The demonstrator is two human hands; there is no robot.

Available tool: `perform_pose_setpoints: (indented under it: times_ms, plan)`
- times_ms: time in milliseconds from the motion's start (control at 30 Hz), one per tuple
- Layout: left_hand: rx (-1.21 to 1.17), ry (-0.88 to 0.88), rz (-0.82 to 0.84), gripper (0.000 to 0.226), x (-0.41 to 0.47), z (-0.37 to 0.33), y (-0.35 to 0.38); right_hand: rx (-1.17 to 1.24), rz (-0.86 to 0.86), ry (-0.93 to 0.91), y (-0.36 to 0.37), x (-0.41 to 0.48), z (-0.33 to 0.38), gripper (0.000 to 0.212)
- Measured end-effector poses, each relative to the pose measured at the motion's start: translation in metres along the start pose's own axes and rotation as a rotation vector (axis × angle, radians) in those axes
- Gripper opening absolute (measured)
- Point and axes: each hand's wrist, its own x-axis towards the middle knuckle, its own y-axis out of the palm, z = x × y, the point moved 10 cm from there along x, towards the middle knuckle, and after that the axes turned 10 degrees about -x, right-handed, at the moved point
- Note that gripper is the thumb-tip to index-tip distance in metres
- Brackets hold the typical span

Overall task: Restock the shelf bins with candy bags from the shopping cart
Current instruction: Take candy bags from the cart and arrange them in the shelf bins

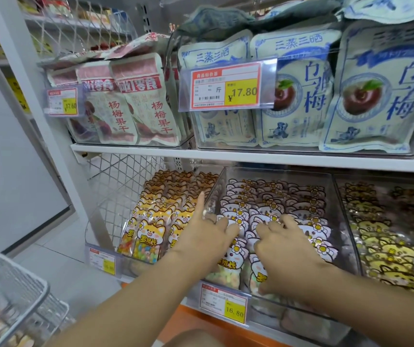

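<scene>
- The left hand [208, 236] is at the left wall of the middle bin [343, 221]. Its index finger is straight and the others are bent onto the pink candy bags [271, 204]; I cannot tell if it grips one.
- The right hand [288, 249] curls its fingers over the front bags, with the thumb low near the bin's front edge.
- The shopping cart [33, 294] is at the lower left and holds more bags.

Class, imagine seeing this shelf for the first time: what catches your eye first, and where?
The left hand and right hand reach into the candy bags in the middle bin of the lower shelf. Above them hangs a bright price tag reading 17.80, beside big blue plum bags.
</scene>
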Motion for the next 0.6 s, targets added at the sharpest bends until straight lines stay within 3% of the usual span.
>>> perform_pose_setpoints:
  times_ms: [100,267,467,600]
  plan:
    - [-0.048,-0.015,0.011,0.062,0.004,0.008,0.009,-0.027,-0.025,-0.004,-0.002,0.005,0.001,0.071]
    - [-0.12,-0.069,0.07,0.109,0.005,0.013,0.01,0.13,-0.028,-0.052,-0.009,-0.001,-0.012,0.085]
    - [-0.155,-0.097,0.041,0.117,-0.006,0.02,0.015,0.406,-0.116,-0.038,-0.039,-0.025,-0.051,0.032]
    - [-0.242,-0.11,0.027,0.104,-0.008,0.016,0.009,0.354,0.035,-0.216,-0.017,-0.031,-0.011,0.003]
